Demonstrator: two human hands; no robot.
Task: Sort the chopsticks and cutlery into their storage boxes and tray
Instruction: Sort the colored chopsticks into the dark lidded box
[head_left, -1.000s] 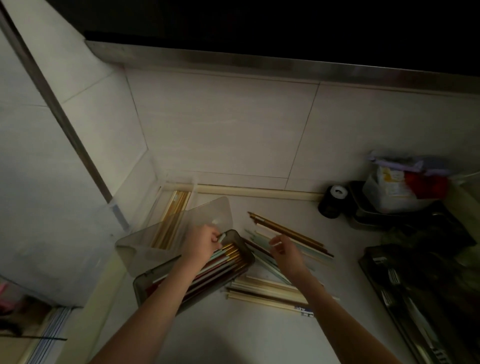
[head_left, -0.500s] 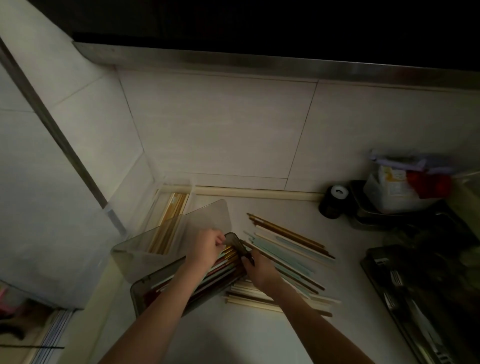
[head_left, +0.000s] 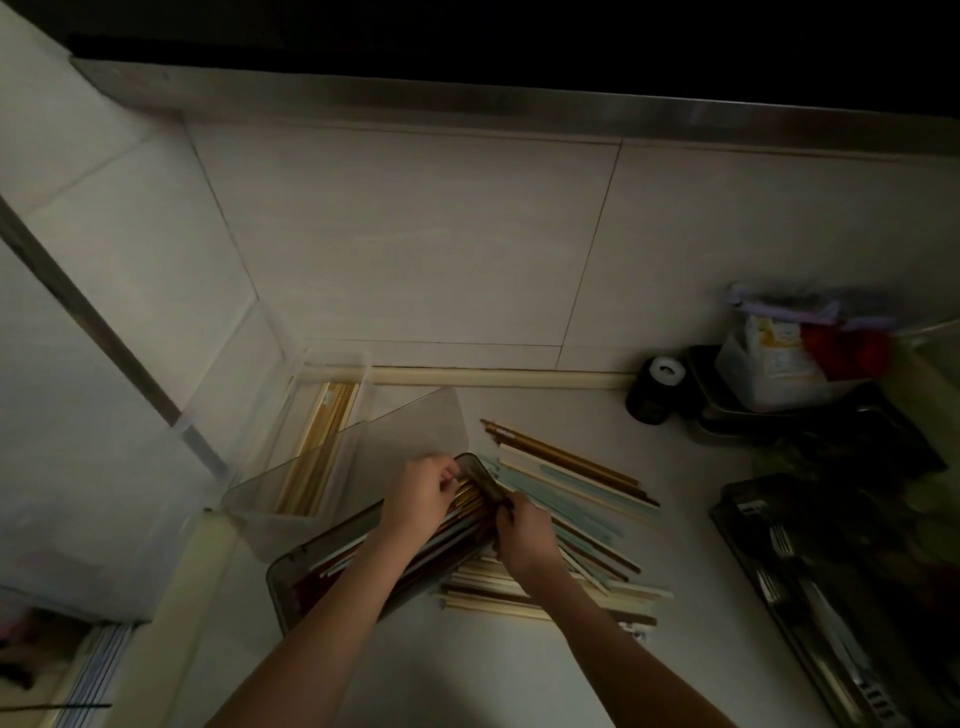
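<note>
At frame centre, your left hand and right hand each pinch chopstick ends with curled fingers at the dark box's far end.

A long clear plastic storage box holding pale wooden chopsticks lies in the far left corner of the pale stone counter, against the tiled wall. Just near of it, a dark smoked-plastic chopstick box lies slanted, filled with mixed chopsticks, its translucent lid propped up behind it. The left hand and right hand meet over this box's far end. To its right a loose pile of chopsticks fans across the counter. At the near right edge lies a dark cutlery tray; a small black round jar stands far right by the wall.
</note>
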